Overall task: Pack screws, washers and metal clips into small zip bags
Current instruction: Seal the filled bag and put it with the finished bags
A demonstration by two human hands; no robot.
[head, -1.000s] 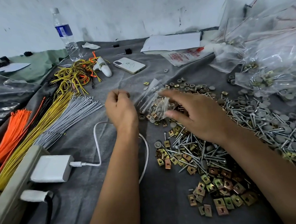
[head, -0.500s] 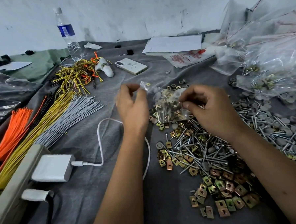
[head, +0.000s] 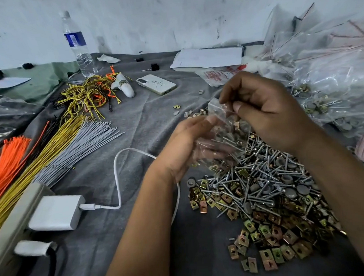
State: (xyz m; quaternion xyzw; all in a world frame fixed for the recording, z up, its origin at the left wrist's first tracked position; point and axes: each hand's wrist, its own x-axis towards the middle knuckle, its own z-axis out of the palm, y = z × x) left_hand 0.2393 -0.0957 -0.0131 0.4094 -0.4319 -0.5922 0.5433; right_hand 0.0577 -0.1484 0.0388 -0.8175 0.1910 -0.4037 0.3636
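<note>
From the head view, the right hand (head: pixel 266 112) pinches the zip bag (head: pixel 223 135) at its top while the blurred left hand (head: pixel 190 146) seemingly cups it below (screws inside), so a slipped seal could spill them.

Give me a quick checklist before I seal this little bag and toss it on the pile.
1. Both hands on the zip bag: ok; left hand supports it from below, right hand pinches the top.
2. Screws inside: ok.
3. Washers inside: ok, grey ones show.
4. Metal clips inside: cannot tell.
5. Zip closed: cannot tell, blurred.
6. Filled bags pile at right: ok.
</note>
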